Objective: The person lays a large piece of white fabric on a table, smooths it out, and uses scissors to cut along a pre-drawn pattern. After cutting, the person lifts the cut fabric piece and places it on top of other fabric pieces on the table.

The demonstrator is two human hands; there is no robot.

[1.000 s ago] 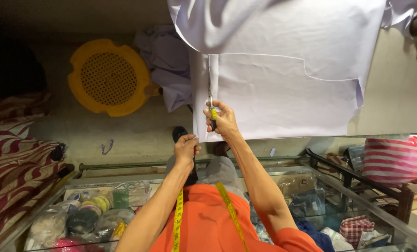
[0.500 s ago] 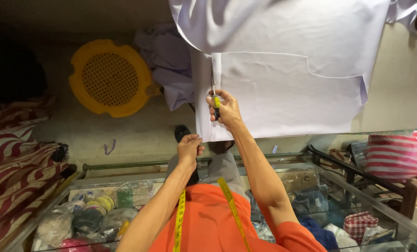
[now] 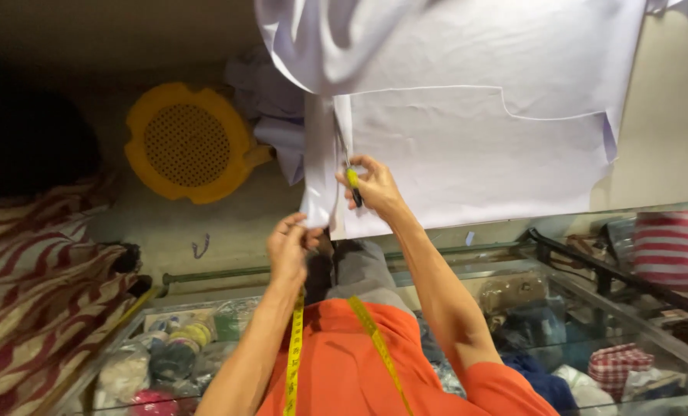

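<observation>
Mid-cut: my right hand (image 3: 375, 185) closed on scissors (image 3: 351, 183), slicing white cloth (image 3: 475, 154). Left hand (image 3: 290, 246) pinches the cut strip (image 3: 317, 177). Next needs taut cloth, steady line.

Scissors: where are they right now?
In the head view, the scissors sit in the right hand, cutting up the white cloth, above the left hand.

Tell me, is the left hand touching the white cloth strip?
Touching. The head view shows the left hand pinching the lower edge of the white cloth strip between its fingertips, with no gap, while the right hand works the scissors.
</observation>
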